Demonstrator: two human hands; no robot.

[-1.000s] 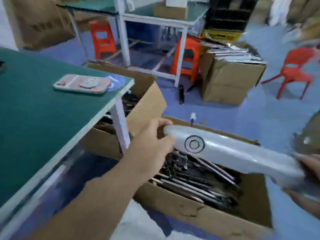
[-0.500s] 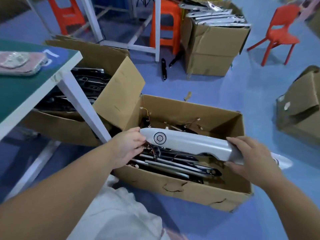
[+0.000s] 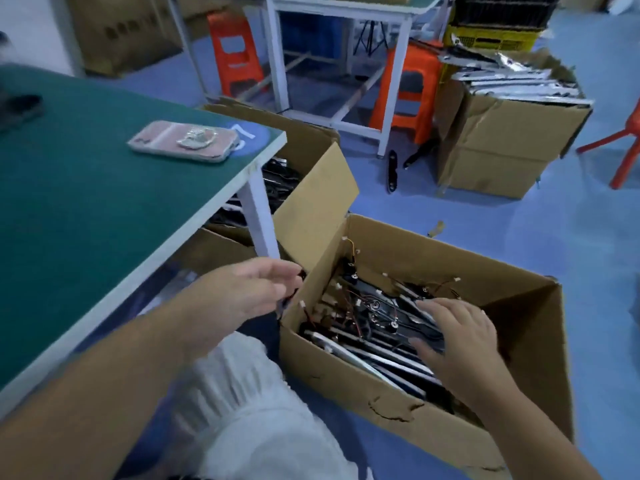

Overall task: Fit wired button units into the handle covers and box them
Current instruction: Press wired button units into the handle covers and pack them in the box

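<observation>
An open cardboard box (image 3: 349, 379) stands on the blue floor in front of me. It holds several silver and black handle covers (image 3: 367, 356) with wired button units (image 3: 375, 308) tangled on top. My right hand (image 3: 457, 337) lies flat, fingers spread, on the covers at the box's right side. Just outside the left wall of the box is my left hand (image 3: 256, 289), its fingers relaxed, with a dark wire beside the fingertips. The cover under my right hand is mostly hidden.
A green table (image 3: 86, 174) with a phone (image 3: 183, 142) on it is at my left, over a second box (image 3: 311, 199) of parts. A third box (image 3: 502, 147), stacked with silver covers, stands far right by orange stools (image 3: 408, 88). Black parts (image 3: 391, 171) lie on the floor.
The silver handle cover that both hands carried has gone down into the box. My left hand has let go and pulled back to the box's left wall; my right hand now lies flat on the covers.
</observation>
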